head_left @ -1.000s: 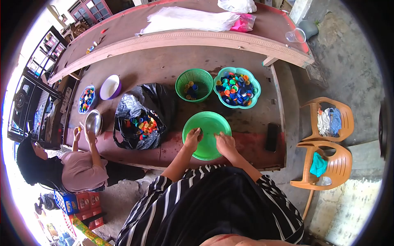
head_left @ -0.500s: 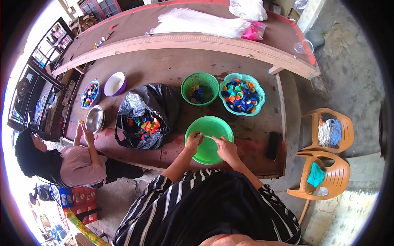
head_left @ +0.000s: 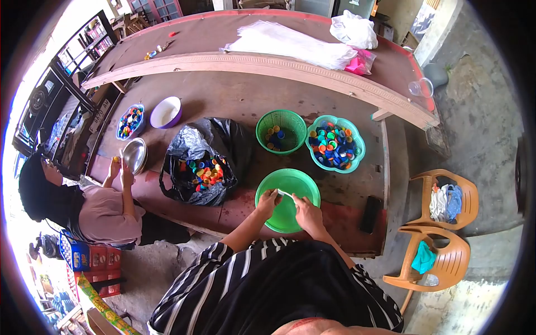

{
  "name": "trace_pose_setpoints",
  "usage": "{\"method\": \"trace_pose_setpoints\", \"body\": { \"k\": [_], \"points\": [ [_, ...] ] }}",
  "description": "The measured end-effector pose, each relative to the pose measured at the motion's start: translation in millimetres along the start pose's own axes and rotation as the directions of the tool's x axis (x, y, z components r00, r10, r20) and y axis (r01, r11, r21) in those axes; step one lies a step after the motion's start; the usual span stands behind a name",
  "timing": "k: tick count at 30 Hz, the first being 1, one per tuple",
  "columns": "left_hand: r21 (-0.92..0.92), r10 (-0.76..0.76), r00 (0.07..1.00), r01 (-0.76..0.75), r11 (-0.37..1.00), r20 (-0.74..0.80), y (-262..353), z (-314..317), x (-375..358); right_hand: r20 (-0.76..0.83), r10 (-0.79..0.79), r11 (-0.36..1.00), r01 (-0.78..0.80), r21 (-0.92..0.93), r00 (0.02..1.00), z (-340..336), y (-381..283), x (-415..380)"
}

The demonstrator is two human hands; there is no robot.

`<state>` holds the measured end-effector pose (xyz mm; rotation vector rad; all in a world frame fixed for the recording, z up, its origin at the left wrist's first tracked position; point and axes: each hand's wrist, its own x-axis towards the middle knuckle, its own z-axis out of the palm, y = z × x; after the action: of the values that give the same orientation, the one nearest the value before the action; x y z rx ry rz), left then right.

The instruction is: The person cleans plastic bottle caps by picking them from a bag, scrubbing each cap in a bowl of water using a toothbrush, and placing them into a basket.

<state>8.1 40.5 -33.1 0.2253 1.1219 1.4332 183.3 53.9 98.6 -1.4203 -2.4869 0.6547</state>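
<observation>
Over the light green basin (head_left: 287, 215), both of my hands hold a thin white item (head_left: 285, 193) between them. My left hand (head_left: 269, 202) is closed on its left end, where a small white piece shows. The fingers of my right hand (head_left: 306, 214) pinch the other end. Just behind the basin stand a green basket (head_left: 295, 146) with a few caps inside and a turquoise scalloped basket (head_left: 359, 158) full of colourful bottle caps. To the left, an open black plastic bag (head_left: 233, 146) holds many red, orange, yellow and blue caps.
A person (head_left: 109, 215) works at the left by a metal bowl (head_left: 135, 156), a purple bowl (head_left: 166, 113) and a small basket of caps (head_left: 130, 122). A phone (head_left: 369, 214) lies right of the basin. Two orange chairs (head_left: 466, 204) stand at the right.
The view has shifted, so the table's things appear lower and slightly to the right. Both of my hands remain over the basin, still closed on the thin white item.
</observation>
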Motion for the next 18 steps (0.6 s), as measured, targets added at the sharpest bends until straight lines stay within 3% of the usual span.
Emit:
{"method": "trace_pose_setpoints", "body": {
  "k": [3,6,9,12,18],
  "points": [
    [0.14,0.008,1.0,-0.005,0.99,-0.027,6,-1,-4,0.061,0.0,0.999,0.002,-0.033,0.998,13,17,4],
    [0.24,0.033,0.998,-0.02,0.971,-0.047,9,1,-8,0.067,0.038,0.974,-0.022,-0.223,0.997,18,26,8],
    [0.229,0.071,0.996,-0.059,0.972,-0.046,8,1,-5,0.053,0.043,0.996,-0.039,-0.075,0.998,12,11,2],
    [0.078,0.009,1.0,-0.006,0.997,-0.028,9,0,-4,0.026,0.007,1.0,-0.008,0.027,1.0,7,-2,-4],
    [0.158,0.006,1.0,-0.011,0.987,0.03,7,-3,-4,0.062,0.001,0.999,-0.004,0.044,0.998,-2,1,-3]
  ]
}}
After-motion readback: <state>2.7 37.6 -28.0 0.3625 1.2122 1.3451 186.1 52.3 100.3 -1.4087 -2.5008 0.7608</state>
